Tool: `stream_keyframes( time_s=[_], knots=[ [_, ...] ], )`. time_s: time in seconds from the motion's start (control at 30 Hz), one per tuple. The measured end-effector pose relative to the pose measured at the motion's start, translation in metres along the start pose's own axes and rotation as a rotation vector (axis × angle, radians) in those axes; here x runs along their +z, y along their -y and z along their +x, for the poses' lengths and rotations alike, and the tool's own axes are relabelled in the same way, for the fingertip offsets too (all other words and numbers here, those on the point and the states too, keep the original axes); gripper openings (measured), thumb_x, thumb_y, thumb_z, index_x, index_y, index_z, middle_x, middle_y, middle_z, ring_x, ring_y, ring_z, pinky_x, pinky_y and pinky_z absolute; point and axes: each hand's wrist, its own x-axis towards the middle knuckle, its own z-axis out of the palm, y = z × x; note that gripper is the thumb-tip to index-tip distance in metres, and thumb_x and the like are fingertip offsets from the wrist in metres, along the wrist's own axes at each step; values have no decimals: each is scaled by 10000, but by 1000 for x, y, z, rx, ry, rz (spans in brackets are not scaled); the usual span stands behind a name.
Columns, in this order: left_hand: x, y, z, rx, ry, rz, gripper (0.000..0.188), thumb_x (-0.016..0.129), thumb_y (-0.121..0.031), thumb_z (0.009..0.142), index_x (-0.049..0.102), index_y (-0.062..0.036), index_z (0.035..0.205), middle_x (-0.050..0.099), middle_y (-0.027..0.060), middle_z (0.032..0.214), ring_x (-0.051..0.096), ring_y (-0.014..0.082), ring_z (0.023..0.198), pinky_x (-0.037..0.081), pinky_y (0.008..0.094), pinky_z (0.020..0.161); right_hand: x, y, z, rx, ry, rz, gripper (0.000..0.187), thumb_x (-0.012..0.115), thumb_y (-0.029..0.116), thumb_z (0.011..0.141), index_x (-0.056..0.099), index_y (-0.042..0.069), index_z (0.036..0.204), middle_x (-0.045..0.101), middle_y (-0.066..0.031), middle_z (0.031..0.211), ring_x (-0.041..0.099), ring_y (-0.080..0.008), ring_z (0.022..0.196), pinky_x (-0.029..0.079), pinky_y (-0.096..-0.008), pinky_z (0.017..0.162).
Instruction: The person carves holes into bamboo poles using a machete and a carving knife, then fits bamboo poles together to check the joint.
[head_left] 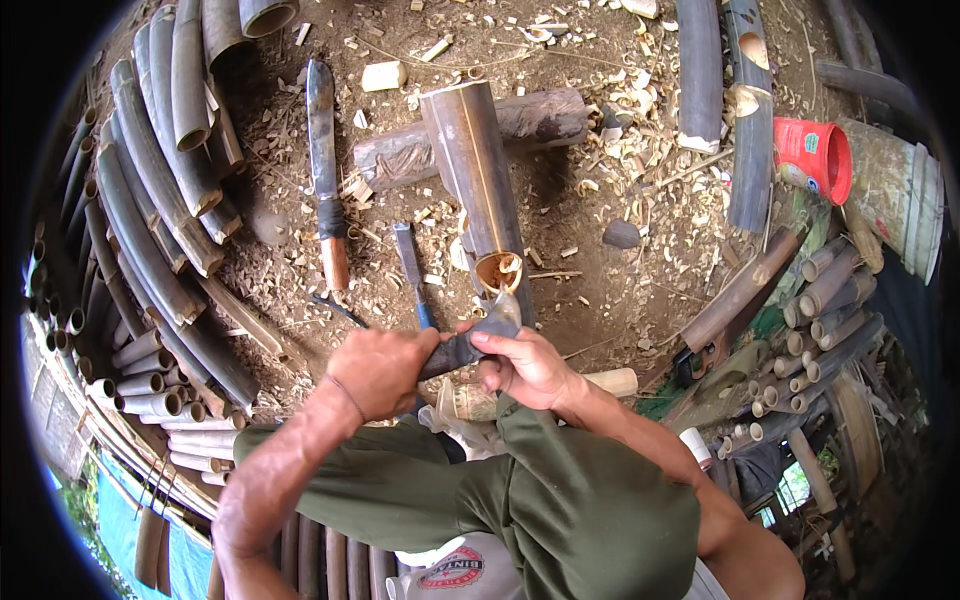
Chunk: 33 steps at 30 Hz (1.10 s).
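A short, broad-bladed knife [497, 318] with a dark handle points away from me, its tip at the near end of a bamboo tube [478, 165]. My left hand [378, 370] is wrapped round the handle. Close to the blade, my right hand [528, 368] grips the knife with the thumb on top. Pale shavings lie inside the tube's cut mouth [499, 272]. The tube rests tilted across a short log [545, 120]. Just beyond my left hand lies a chisel [410, 262] with a blue handle.
Left of the log lies a machete [323, 170]. Bamboo poles [160, 190] are stacked along the left. At right are more bamboo lengths [752, 120], a red bucket [812, 158], a whitish bucket [895, 190] and a saw [700, 355]. Wood chips cover the dirt ground.
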Motion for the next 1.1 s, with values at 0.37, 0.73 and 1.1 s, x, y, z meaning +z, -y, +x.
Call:
stream_keyframes(
  time_s=[0.37,0.73,1.1],
  knots=[
    [148,-118,67,-178,-547,-1060,721,702,-171,788,374,-32,1415,673,269,939,671,434,871,544,481,815,-6,-3,-28,-520,-640,-1333,287,500,255,965,643,10,926,671,-117,733,672,-246,683,522,-382,653],
    [19,14,21,-237,-377,-94,167,702,-226,770,669,-85,852,691,124,763,695,267,644,563,395,610,33,7,31,-318,-84,-180,227,492,158,1010,525,-9,1160,682,-143,1037,668,-174,750,584,-326,680],
    [-120,-68,58,-70,-12,608,141,680,-222,841,733,-124,754,711,36,735,704,184,692,534,310,613,34,30,9,-201,162,593,335,460,295,1021,596,3,1113,667,-117,980,677,-244,839,592,-390,831]
  ],
)
